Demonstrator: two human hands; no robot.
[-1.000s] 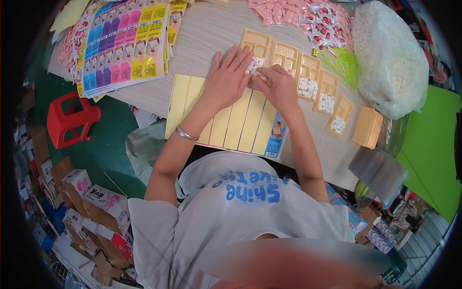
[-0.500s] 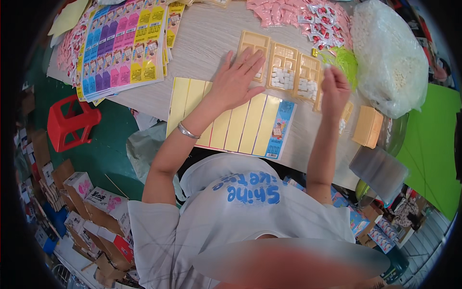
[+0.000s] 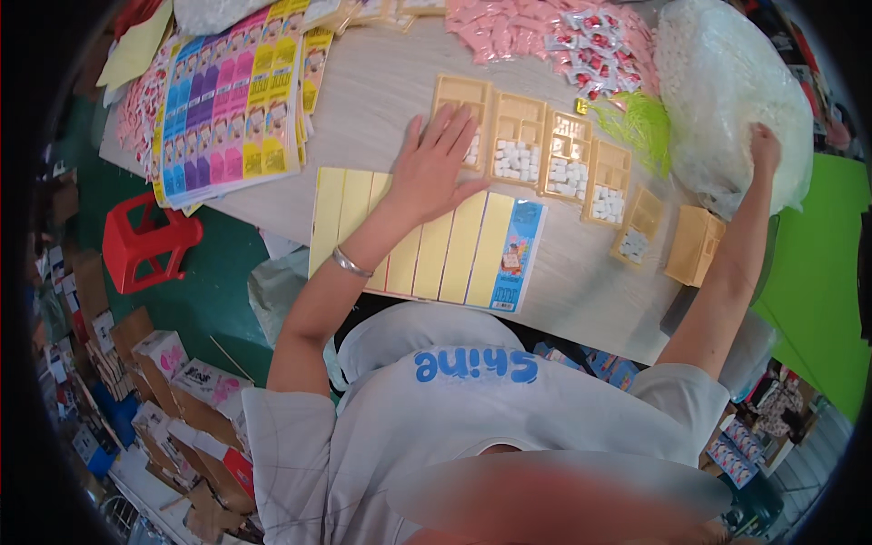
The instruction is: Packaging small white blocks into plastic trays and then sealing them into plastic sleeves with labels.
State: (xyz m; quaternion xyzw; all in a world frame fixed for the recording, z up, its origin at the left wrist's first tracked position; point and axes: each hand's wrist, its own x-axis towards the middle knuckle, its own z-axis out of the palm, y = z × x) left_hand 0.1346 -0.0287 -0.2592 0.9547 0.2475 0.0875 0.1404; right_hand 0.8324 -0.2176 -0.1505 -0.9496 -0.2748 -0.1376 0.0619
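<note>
Trays on pale table — red stool on green floor.

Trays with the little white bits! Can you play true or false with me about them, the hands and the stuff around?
1. The left hand is over the leftmost tray of the row. True.
2. The right hand is at the red stool. False: it is at the big see-through bag.
3. White pieces lie in more than one tray. True.
4. The bracelet is on the right wrist. False: it is on the left one.
5. The stringy strands near the bag are purple. False: they are bright green.
</note>
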